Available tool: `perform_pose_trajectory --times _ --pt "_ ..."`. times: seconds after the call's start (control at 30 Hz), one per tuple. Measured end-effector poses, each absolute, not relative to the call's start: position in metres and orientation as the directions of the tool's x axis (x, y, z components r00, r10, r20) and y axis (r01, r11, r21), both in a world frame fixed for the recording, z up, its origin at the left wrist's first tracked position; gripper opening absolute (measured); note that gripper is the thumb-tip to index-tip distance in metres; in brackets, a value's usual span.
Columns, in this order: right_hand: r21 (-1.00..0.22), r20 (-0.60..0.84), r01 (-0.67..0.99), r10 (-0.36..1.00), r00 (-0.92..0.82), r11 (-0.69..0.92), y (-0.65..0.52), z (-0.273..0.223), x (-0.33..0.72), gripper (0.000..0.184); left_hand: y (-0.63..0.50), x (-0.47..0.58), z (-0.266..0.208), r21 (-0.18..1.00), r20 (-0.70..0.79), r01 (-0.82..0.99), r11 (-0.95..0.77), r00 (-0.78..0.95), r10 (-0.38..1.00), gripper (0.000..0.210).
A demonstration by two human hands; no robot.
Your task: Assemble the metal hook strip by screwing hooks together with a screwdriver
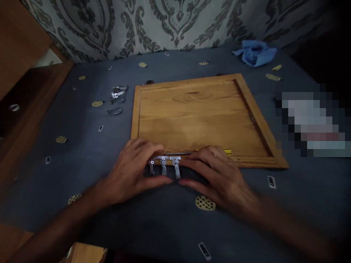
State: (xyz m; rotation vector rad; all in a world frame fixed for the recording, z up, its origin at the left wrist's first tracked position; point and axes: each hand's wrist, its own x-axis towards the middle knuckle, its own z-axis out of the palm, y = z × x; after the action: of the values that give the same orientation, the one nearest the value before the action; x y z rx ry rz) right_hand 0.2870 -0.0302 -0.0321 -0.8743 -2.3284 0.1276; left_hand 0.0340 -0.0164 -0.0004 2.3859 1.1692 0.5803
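Observation:
A wooden panel with a raised frame lies on a dark blue patterned cloth. Along its near edge, three small silvery metal brackets with cross-head screws stand side by side, their lower ends hanging towards me. My left hand is at the left of the brackets, fingers curved over the frame edge and thumb stretched below them. On the other side is my right hand, fingers spread over the edge and thumb tip near the rightmost bracket's lower end. A screwdriver with a yellow handle lies on the panel, partly under my right hand.
More metal brackets lie loose left of the panel, with a curved metal piece nearby. A crumpled blue cloth is at the back right. Wooden furniture borders the left side; patterned fabric rises behind. A blurred-out patch covers the right.

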Motion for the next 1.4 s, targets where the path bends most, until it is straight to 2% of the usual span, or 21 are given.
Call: perform_pose_trajectory --times 0.17,0.3,0.73,0.87,0.93,1.1,1.27,1.4 --pt "-0.335 0.490 0.554 0.643 -0.589 0.762 -0.029 -0.031 0.287 0.027 -0.024 0.044 -0.005 0.426 0.201 0.667 -0.612 0.589 0.782 0.056" --pt "-0.363 0.480 0.548 0.655 -0.583 0.753 -0.029 -0.032 0.288 0.027 -0.028 0.049 -0.010 0.397 0.235 0.681 -0.615 0.573 0.785 0.060" --pt "-0.391 0.489 0.554 0.676 -0.551 0.735 -0.030 -0.035 0.286 0.031 -0.029 0.052 -0.016 0.461 0.225 0.680 -0.570 0.532 0.816 0.060" --pt "-0.464 0.485 0.481 0.668 -0.565 0.744 -0.029 -0.030 0.287 0.022 -0.029 0.053 -0.014 0.521 0.204 0.672 -0.527 0.501 0.841 0.066" --pt "-0.483 0.504 0.473 0.675 -0.538 0.737 -0.027 -0.027 0.291 0.016 -0.030 0.055 -0.013 0.514 0.201 0.686 -0.515 0.487 0.850 0.071" --pt "-0.309 0.474 0.648 0.703 -0.530 0.696 -0.016 -0.031 0.312 0.021 -0.033 0.062 -0.011 0.441 0.205 0.739 -0.510 0.470 0.858 0.077" --pt "-0.306 0.413 0.660 0.720 -0.557 0.686 -0.011 -0.030 0.323 0.014 -0.033 0.065 -0.011 0.404 0.196 0.764 -0.503 0.465 0.863 0.073" --pt "-0.278 0.384 0.723 0.763 -0.520 0.633 -0.029 -0.015 0.320 0.022 -0.033 0.066 -0.010 0.420 0.171 0.763 -0.491 0.464 0.869 0.070"
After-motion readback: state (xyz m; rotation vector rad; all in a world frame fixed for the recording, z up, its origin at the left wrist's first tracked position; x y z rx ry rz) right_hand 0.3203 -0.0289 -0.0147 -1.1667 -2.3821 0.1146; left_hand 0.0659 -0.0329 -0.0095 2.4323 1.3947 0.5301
